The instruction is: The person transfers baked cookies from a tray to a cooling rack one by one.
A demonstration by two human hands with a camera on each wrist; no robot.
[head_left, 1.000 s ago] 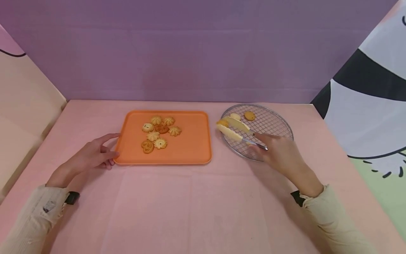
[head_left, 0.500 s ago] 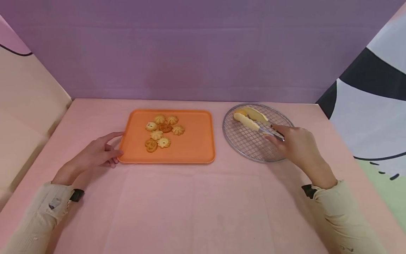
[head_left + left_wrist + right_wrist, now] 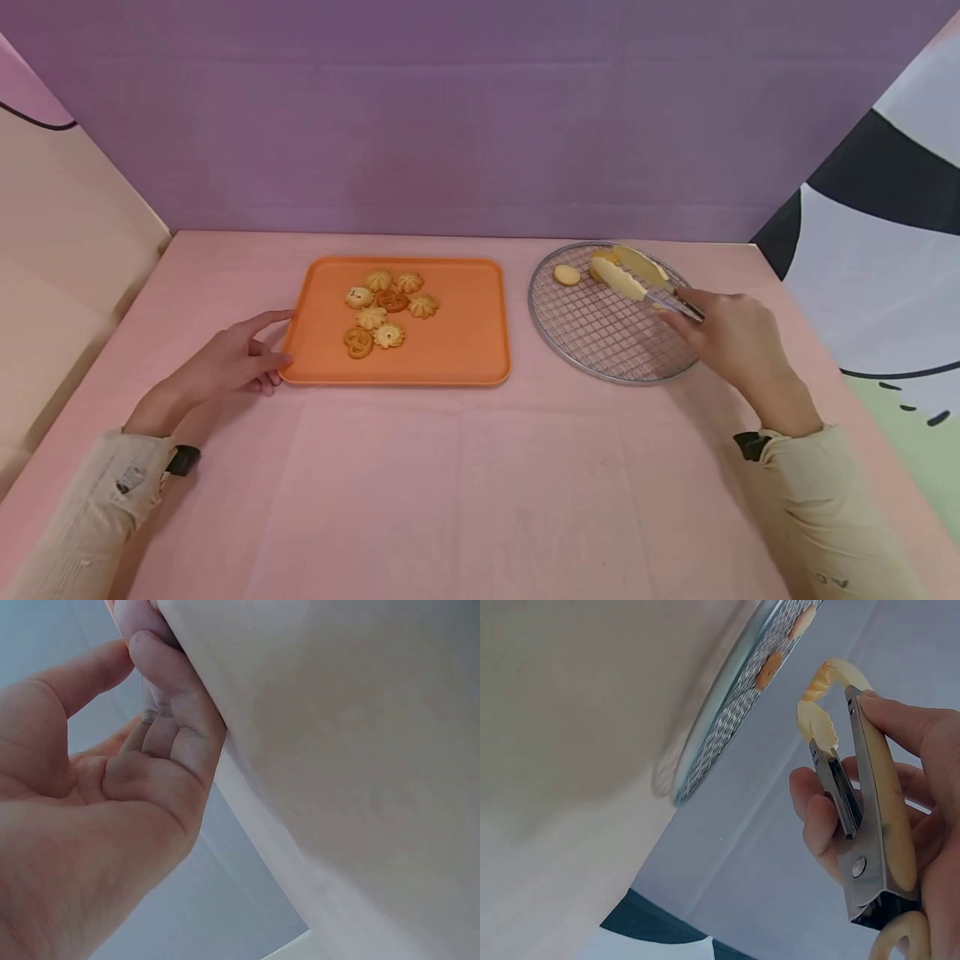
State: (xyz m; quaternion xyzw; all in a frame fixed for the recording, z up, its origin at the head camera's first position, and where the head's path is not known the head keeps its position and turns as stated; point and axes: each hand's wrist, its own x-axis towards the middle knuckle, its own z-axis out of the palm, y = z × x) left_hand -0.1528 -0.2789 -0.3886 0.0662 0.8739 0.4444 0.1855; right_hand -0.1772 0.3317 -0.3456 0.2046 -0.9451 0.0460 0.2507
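My left hand (image 3: 225,367) is at the left edge of the orange tray (image 3: 468,333), its index finger and thumb touching the rim, spread apart. Several baked cookies (image 3: 371,317) lie grouped on that tray. My right hand (image 3: 738,337) grips metal tongs (image 3: 618,277) with cream-coloured tips, holding them over the round wire rack (image 3: 600,350). In the right wrist view a golden ridged cookie (image 3: 821,681) sits between the tong tips. Two cookies lie on the rack: a pale round one (image 3: 567,275) and a browner one (image 3: 769,670), partly hidden by the tongs in the head view.
Tray and rack stand side by side on a pink table cover (image 3: 450,467), with a narrow gap between them. A purple backdrop (image 3: 465,125) rises behind the table, and a printed panel (image 3: 885,250) with black and white shapes stands to the right.
My right hand and the tongs have moved right across the rack, from its left edge to its upper right part. The left hand stays at the tray's edge.
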